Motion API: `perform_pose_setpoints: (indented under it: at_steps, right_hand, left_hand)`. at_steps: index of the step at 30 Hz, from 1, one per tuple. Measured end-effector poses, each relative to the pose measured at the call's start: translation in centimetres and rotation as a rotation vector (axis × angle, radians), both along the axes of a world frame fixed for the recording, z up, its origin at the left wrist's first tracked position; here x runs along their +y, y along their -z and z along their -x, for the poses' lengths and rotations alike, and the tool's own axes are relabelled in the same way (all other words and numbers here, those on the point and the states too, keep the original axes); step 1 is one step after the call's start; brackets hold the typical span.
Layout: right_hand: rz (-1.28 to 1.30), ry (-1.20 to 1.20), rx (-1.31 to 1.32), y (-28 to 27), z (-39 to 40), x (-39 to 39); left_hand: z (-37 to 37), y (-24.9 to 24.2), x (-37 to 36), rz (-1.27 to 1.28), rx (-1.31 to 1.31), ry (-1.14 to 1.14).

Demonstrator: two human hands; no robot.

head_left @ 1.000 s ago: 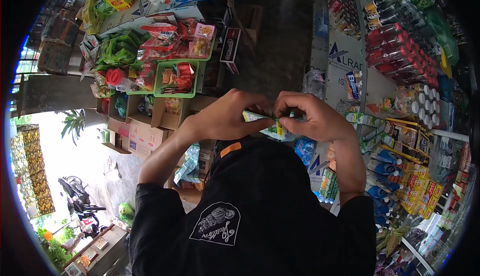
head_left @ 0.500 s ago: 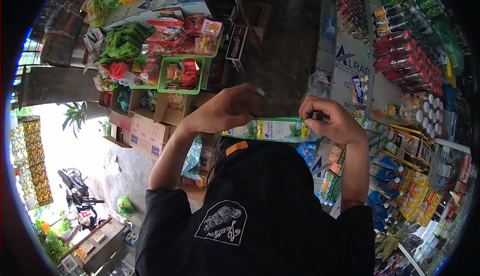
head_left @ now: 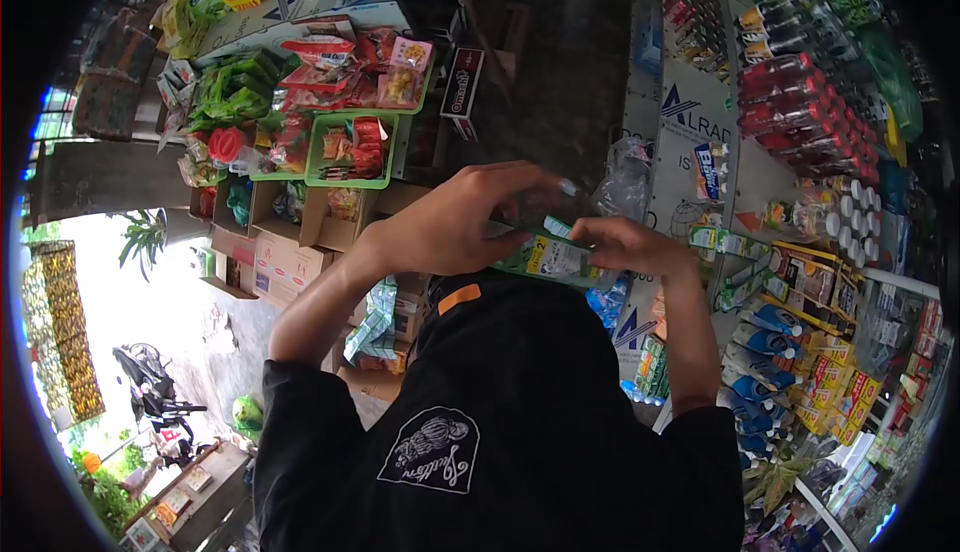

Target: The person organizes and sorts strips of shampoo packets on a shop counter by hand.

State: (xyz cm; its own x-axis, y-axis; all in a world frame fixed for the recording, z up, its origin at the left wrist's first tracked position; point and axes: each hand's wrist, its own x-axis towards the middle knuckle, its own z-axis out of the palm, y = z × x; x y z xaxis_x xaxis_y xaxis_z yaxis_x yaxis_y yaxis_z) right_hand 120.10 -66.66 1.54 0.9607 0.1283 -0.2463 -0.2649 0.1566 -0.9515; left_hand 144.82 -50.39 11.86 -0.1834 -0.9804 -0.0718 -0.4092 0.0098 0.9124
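Both hands hold one green-and-white sachet strip (head_left: 548, 252) in front of the chest. Left hand (head_left: 455, 222): fingers curled over the strip's left end, closed on it. Right hand (head_left: 625, 245): fingers pinched shut on the right end. The strip spans the gap between the two grips, slightly tilted. Beyond the left hand, green trays (head_left: 350, 152) of snack packets; beyond the right, shelved red-capped bottles (head_left: 800, 102)

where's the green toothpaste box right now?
Head view, centre: the green toothpaste box is held between the left hand and right hand, above the black shirt and left of the stocked shelf.
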Motion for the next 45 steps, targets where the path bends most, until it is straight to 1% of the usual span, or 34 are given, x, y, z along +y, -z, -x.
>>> perform_pose_setpoints:
  at_steps: [1,4,7,10,12,15,16,21,24,25,28,31,34,36,37,39,40,42,44,45]
  right_hand:
    - [-0.012,0.011,-0.029,0.1,0.0,0.3]
    - [-0.020,0.158,-0.063,1.8,1.0,2.1]
    - [-0.102,0.087,-0.170,1.4,0.4,2.4]
    - [0.088,0.186,-0.080,2.2,1.0,3.0]
    - [0.065,0.203,-0.102,2.2,1.2,3.4]
    - [0.121,0.194,-0.115,1.5,1.5,3.4]
    - [0.156,0.185,-0.116,1.3,1.6,3.3]
    - [0.168,0.246,-0.083,0.6,2.7,3.4]
    - [0.184,0.270,-0.089,1.2,3.6,3.6]
    - [0.188,0.280,-0.096,1.5,3.8,3.7]
    - [0.303,0.330,-0.111,1.8,4.5,3.9]
    - [0.252,0.396,-0.053,2.0,5.5,4.1]
    - [0.214,0.452,0.043,1.0,6.5,4.4]
    - [0.164,0.514,0.035,1.7,7.0,4.7]
    - [0.140,0.545,0.030,2.1,7.2,4.8]
    - [0.071,0.655,-0.150,2.6,7.0,5.2]
    - [0.037,0.709,-0.240,2.9,7.1,5.4]
    - [-0.107,0.611,-0.093,6.7,8.5,5.4]
    - [-0.112,0.575,-0.050,6.0,8.4,5.0]
    - [-0.046,0.591,-0.081,5.5,8.2,4.9]
  left_hand:
    - [0.3,-0.3,-0.5,0.029,-0.017,0.022]
    - [1.5,-0.6,-1.8,0.076,-0.076,0.087]
    - [2.8,-0.5,-2.6,0.067,-0.146,0.136]
    - [3.7,-0.7,-3.1,0.059,-0.191,0.178]
    - [4.3,-0.7,-3.3,0.027,-0.218,0.206]
    - [5.1,-0.5,-3.7,-0.022,-0.236,0.261]
    - [5.4,-0.5,-3.9,-0.056,-0.236,0.270]
    - [6.6,-0.7,-4.8,-0.165,-0.233,0.263]
    - [6.9,1.1,-5.1,-0.016,-0.222,0.321]
    - [7.0,1.3,-5.3,-0.006,-0.208,0.330]
    - [7.5,2.0,-5.8,0.018,-0.157,0.357]
    - [7.8,2.9,-6.2,0.038,-0.109,0.397]
    - [8.5,2.5,-7.1,0.038,-0.084,0.463]
    - [9.1,2.0,-7.6,0.015,-0.057,0.504]
    - [9.5,2.3,-7.7,0.072,-0.062,0.516]
    - [10.2,2.9,-7.8,0.189,-0.073,0.540]
    - [10.3,2.9,-7.7,0.246,-0.140,0.579]
    - [10.6,2.9,-7.6,0.363,-0.272,0.655]
    - [11.0,3.4,-7.7,0.535,-0.285,0.649]
    - [11.2,3.7,-7.8,0.621,-0.291,0.644]
